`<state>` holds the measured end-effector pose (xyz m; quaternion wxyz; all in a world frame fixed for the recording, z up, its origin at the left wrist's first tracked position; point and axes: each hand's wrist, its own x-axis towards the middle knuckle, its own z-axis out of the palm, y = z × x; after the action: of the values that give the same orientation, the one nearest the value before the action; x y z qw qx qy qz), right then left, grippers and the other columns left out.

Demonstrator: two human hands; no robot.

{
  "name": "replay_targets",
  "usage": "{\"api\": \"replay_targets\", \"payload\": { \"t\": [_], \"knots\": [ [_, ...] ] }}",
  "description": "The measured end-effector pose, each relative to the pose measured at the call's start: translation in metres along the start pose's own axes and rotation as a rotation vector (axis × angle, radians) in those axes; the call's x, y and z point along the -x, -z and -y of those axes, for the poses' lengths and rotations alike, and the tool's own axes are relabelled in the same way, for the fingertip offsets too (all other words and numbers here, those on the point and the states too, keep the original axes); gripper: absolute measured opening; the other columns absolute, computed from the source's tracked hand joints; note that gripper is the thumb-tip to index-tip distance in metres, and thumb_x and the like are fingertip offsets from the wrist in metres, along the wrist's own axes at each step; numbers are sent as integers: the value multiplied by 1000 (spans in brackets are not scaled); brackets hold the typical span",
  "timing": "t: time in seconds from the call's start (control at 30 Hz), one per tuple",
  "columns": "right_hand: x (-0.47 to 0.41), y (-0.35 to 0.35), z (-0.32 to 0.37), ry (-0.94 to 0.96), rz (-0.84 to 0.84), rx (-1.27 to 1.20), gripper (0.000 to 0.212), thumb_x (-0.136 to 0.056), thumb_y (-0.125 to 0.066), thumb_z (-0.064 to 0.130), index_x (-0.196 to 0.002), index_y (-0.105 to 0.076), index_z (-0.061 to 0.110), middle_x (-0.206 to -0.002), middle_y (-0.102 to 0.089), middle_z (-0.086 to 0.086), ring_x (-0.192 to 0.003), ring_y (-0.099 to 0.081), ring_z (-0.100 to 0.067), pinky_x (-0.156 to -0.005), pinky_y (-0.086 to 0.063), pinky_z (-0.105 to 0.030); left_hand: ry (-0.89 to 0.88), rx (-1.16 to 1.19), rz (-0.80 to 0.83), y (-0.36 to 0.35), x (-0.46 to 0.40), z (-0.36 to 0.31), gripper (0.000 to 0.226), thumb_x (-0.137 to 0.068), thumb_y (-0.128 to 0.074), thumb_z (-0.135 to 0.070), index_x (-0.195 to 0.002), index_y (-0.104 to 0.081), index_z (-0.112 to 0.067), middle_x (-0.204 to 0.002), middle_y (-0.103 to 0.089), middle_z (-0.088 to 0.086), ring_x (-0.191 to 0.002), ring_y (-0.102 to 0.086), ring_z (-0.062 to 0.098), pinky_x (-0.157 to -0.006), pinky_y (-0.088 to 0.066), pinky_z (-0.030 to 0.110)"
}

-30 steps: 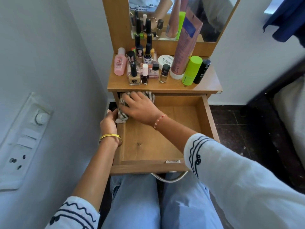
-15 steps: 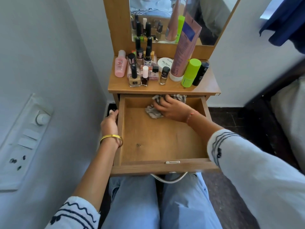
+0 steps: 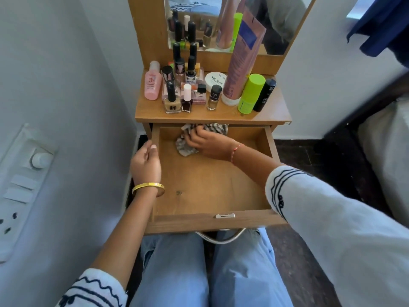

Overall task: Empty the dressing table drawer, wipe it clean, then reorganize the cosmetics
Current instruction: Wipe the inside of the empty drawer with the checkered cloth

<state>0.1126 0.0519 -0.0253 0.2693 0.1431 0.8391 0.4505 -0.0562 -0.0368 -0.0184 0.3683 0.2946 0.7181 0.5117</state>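
Observation:
The wooden drawer (image 3: 199, 222) is pulled out over my lap, and only a striped grey cloth (image 3: 184, 150) lies in it. My right hand (image 3: 205, 144) grips the bunched cloth against the drawer floor by the back wall, left of centre. My left hand (image 3: 145, 162) holds the drawer's left side wall, thumb on the rim. The cosmetics stand on the table top (image 3: 270, 117): a pink bottle (image 3: 152, 82), several nail polish bottles (image 3: 170, 97), a white jar (image 3: 215, 78), a tall pink tube (image 3: 241, 60), a green stick (image 3: 251, 93) and a black tube (image 3: 264, 95).
A mirror (image 3: 278, 23) rises behind the table top. A white wall with a switchboard (image 3: 22, 185) stands close on the left. On the right are a dark floor, a bed edge (image 3: 387, 156) and a hanging blue garment (image 3: 382, 25). My knees sit under the drawer handle (image 3: 221, 240).
My right hand has dragged the cloth from the drawer's back left corner along the back wall toward the middle. My left hand has stayed at the left side wall.

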Motion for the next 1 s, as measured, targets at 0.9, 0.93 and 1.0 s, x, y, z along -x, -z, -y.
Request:
{"api": "replay_targets", "payload": {
  "t": [0.9, 0.93, 1.0],
  "knots": [
    [66, 58, 19, -256, 1167, -944, 29, -87, -58, 7, -115, -60, 2, -94, -61, -11, -98, -60, -30, -88, -51, -35, -224, -293, 97, 0, 4, 3, 36, -94, -44, -9, -129, -53, -13, -139, -50, 7, -133, -42, 19, -102, -33, 22],
    [73, 59, 18, -209, 1157, -1022, 30, -84, -61, 5, -113, -62, 1, -82, -57, -8, -90, -58, -26, -83, -49, -30, -225, -295, 99, 0, 4, 3, 36, -94, -44, -9, -129, -53, -13, -139, -50, 7, -133, -42, 18, -101, -34, 21],
    [81, 62, 11, -86, 1211, -1045, 33, -82, -64, 6, -114, -62, 1, -84, -57, -8, -87, -57, -23, -76, -47, -29, -230, -297, 103, 0, 5, 3, 36, -94, -44, -9, -129, -53, -13, -139, -49, 7, -133, -42, 19, -103, -35, 25]
  ]
}}
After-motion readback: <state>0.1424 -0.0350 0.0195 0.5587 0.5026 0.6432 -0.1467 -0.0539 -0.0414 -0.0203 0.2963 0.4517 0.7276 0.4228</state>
